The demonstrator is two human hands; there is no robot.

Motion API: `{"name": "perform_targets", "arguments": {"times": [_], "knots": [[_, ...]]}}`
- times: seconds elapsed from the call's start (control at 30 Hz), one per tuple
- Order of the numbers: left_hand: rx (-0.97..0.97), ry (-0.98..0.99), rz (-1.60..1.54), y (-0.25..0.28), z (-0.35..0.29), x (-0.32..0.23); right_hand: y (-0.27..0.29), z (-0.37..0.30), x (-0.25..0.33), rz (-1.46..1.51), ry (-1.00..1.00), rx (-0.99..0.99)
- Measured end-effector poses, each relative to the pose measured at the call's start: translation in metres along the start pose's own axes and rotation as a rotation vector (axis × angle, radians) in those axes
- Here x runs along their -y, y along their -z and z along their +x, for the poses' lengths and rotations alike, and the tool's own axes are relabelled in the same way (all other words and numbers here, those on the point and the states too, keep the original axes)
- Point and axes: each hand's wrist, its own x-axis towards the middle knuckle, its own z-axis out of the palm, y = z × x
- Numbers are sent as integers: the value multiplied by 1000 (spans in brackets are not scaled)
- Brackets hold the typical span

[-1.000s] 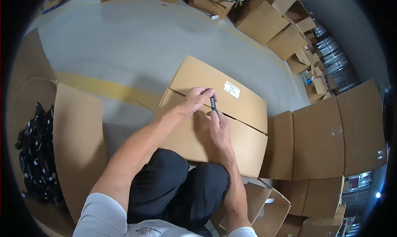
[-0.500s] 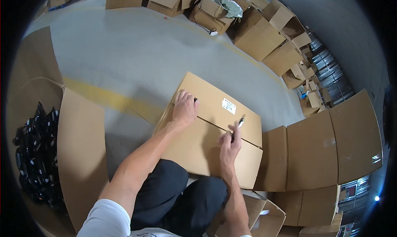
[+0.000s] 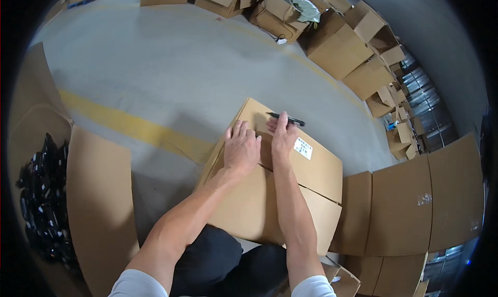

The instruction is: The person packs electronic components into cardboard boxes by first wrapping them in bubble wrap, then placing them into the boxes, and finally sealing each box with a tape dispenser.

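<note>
A closed brown cardboard box (image 3: 228, 203) lies in front of my knees, a narrow seam between its top flaps and a white printed label (image 3: 303, 149) on the far flap. My left hand (image 3: 243, 149) lies on the box top near its left side, fingers bent. A small black piece (image 3: 258, 136), looking like a marker cap, shows at its thumb side. Just right of it, my right hand (image 3: 283, 135) grips a black marker (image 3: 287, 119) above the far flap. The marker lies nearly level; its narrow end points left.
At left stands an open carton (image 3: 101, 193) holding many shiny black packages (image 3: 45, 209). Tall carton flaps (image 3: 399, 209) rise on the right, with another open box (image 3: 342, 281) below. Stacked cartons (image 3: 340, 48) line the far right. A yellow stripe (image 3: 129, 126) crosses the grey floor.
My right hand has moved up and left with the marker, from over the seam to beside my left hand. The marker has swung nearly level. The view has shifted slightly.
</note>
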Motion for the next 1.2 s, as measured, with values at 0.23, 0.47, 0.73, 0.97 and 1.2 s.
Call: {"name": "perform_targets", "arguments": {"times": [0.23,0.47,0.73,0.97,1.2], "knots": [[-46,-26,-20,-1,3,10,-9,23,-20,-163,77,60],[-27,-33,-30,-4,1,8,-3,26,-30,-297,141,54],[-44,-44,-36,-3,0,10,-7,19,-20,-216,84,112],[-26,-48,-24,-2,2,10,-2,20,-17,-288,100,-25],[1,-43,-23,1,1,10,-3,14,-10,-188,62,61]]}}
